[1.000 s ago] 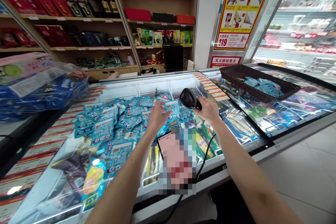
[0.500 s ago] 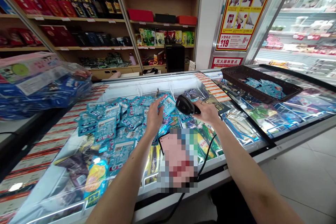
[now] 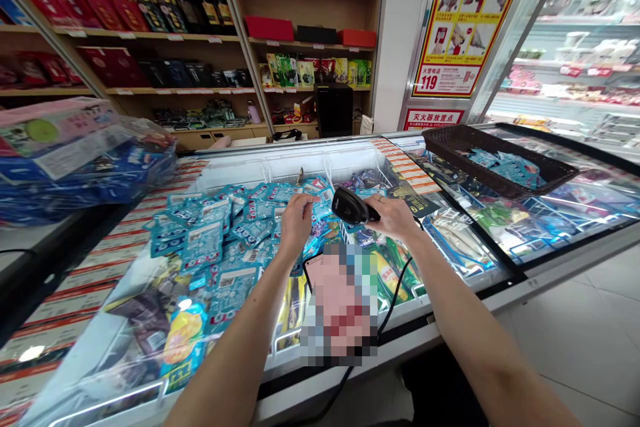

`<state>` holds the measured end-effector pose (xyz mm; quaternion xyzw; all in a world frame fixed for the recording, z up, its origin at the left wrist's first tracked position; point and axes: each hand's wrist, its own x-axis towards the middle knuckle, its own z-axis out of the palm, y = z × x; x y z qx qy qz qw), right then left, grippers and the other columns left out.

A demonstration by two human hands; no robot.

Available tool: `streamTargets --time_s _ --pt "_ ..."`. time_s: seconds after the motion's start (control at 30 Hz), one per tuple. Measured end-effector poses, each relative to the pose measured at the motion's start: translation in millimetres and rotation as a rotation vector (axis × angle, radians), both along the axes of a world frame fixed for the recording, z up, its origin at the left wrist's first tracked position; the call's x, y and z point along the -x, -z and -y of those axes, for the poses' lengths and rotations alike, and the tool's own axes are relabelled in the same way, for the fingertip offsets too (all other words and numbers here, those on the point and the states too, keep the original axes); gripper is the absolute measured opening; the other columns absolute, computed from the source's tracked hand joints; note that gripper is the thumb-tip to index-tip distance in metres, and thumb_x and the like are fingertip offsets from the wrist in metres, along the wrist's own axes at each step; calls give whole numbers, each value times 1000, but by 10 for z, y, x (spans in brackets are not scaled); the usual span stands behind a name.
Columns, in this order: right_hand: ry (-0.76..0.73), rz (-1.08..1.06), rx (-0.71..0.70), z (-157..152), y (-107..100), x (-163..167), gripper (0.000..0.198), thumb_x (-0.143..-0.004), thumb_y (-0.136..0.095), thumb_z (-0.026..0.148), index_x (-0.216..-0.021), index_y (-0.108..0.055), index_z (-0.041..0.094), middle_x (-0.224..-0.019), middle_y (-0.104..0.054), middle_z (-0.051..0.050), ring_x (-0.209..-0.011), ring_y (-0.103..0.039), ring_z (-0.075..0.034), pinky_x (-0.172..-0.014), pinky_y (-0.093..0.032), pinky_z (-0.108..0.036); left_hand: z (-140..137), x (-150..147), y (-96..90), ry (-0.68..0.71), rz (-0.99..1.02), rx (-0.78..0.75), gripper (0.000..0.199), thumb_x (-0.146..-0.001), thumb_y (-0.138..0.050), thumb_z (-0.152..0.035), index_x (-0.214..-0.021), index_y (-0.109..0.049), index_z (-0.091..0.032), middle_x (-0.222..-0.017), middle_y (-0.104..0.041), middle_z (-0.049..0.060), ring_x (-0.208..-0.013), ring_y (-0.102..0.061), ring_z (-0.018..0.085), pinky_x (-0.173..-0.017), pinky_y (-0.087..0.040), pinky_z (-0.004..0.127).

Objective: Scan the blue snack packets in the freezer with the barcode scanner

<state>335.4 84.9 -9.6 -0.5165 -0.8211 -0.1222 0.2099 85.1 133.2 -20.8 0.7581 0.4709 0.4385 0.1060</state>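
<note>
My right hand [image 3: 394, 217] is wrapped around the handle of a black barcode scanner [image 3: 351, 206]. The scanner's head points left, toward a small blue packet [image 3: 325, 203] that shows a white label. My left hand [image 3: 297, 221] has its fingers curled together at the left edge of this packet, pinching it. Beneath and to the left lie many similar blue packets [image 3: 203, 243], heaped on the glass top of a chest freezer. A phone [image 3: 333, 293], mostly blurred out, rests on the freezer in front of my hands. The scanner's black cable [image 3: 399, 287] runs down past it.
A dark brown basket [image 3: 505, 179] with several blue packets stands at the right. Plastic-wrapped boxes [image 3: 75, 153] sit at the left. Frozen goods show through the freezer glass. Wooden shelves [image 3: 310, 10] with bottles and boxes stand behind, beside a red and yellow poster [image 3: 467, 20].
The fingers of my left hand, stretched out before, have curled in at the packet. The scanner has shifted slightly to the left and down in my right hand.
</note>
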Motion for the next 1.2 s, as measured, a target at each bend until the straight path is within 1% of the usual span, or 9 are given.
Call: streamTargets --time_s 0.57,0.67,0.77,0.87,0.93,1.0,1.03,1.1,1.2 --pt "-13 26 7 -22 39 -12 37 -82 -57 41 -114 -56 20 -104 -65 -5 -86 -62 -19 -66 -40 -26 15 -7 5 3 2 8 29 -88 -36 -22 -103 -61 -22 -109 -60 5 -99 -56 18 -88 -44 33" --pt "13 18 -4 -27 38 -20 38 -82 -57 40 -114 -56 21 -103 -65 -5 -87 -62 -19 -65 -39 -26 -2 -2 11 -8 17 -19 29 -88 -36 -23 -104 -61 -22 -109 -60 5 -104 -55 18 -93 -43 34" --pt "82 -13 -32 -37 44 -33 38 -82 -56 40 -114 -56 21 -102 -65 -4 -87 -62 -20 -64 -38 -26 -7 5 14 -115 13 -44 33 -87 -41 -29 -113 -59 -19 -115 -56 9 -109 -52 20 -97 -41 35" --pt "158 -41 -53 -43 47 -44 38 -82 -55 41 -115 -56 22 -101 -66 -4 -85 -62 -20 -63 -37 -26 40 8 4 -279 -117 -46 47 -83 -50 -37 -124 -53 -14 -121 -50 16 -113 -50 26 -99 -40 41" --pt "183 -52 -56 -41 44 -47 39 -82 -55 42 -116 -56 22 -102 -66 -4 -85 -62 -20 -64 -37 -27 95 3 -13 -384 -248 -60 51 -80 -55 -38 -123 -53 -12 -129 -45 20 -120 -44 33 -103 -34 49" --pt "194 -58 -51 -35 35 -48 39 -82 -54 42 -116 -56 22 -103 -66 -5 -87 -62 -20 -64 -36 -27 141 -5 -27 -437 -356 -99 49 -81 -53 -36 -124 -53 -13 -140 -37 20 -130 -33 38 -107 -22 57" --pt "200 -59 -46 -30 30 -47 39 -83 -54 41 -116 -56 22 -103 -66 -5 -87 -62 -20 -64 -36 -27 153 -9 -27 -416 -408 -122 46 -82 -50 -32 -126 -53 -16 -145 -33 17 -134 -27 37 -109 -16 59" --pt "213 -60 -36 -23 18 -46 39 -83 -53 41 -117 -56 22 -104 -65 -5 -87 -62 -20 -64 -36 -27 148 -13 -9 -264 -535 -154 43 -85 -42 -22 -127 -52 -24 -148 -33 8 -138 -22 31 -112 -8 57" --pt "233 -63 -25 -18 6 -45 39 -82 -54 41 -116 -56 22 -105 -65 -5 -86 -62 -21 -63 -36 -27 104 -14 54 -48 -707 -130 47 -86 -32 -12 -122 -56 -30 -143 -43 1 -136 -29 24 -113 -12 52"
